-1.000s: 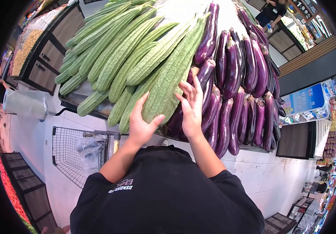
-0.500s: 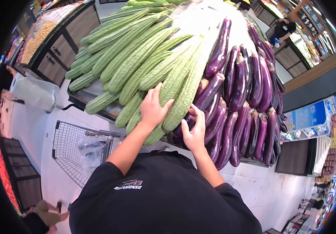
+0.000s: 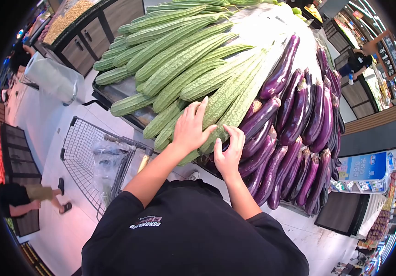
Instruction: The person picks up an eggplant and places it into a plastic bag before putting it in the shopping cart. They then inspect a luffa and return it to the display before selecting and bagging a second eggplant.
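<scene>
A heap of long green luffa gourds (image 3: 186, 60) lies fanned out on the produce stand, blunt ends toward me. My left hand (image 3: 191, 126) rests on the near ends of the gourds, its fingers stretched out and thumb spread to the right. Just to its right is my right hand (image 3: 230, 149), palm turned inward, thumb and fingers apart. Its fingertips are right at the lower end of the rightmost luffa gourd (image 3: 241, 99). Purple eggplants (image 3: 294, 112) are piled close beside that hand. Both hands are open.
A wire shopping cart (image 3: 85, 147) with clear plastic bags (image 3: 106, 161) stands at left below the stand. A plastic bag roll (image 3: 50, 76) is beyond it. A person (image 3: 27, 200) walks at lower left. Another person (image 3: 356, 64) stands far right, beyond a blue sign (image 3: 366, 166).
The view has swung, so the stand sits further right in it. My hands have drawn closer together over the gourds' near ends. The person at lower left has come further into view.
</scene>
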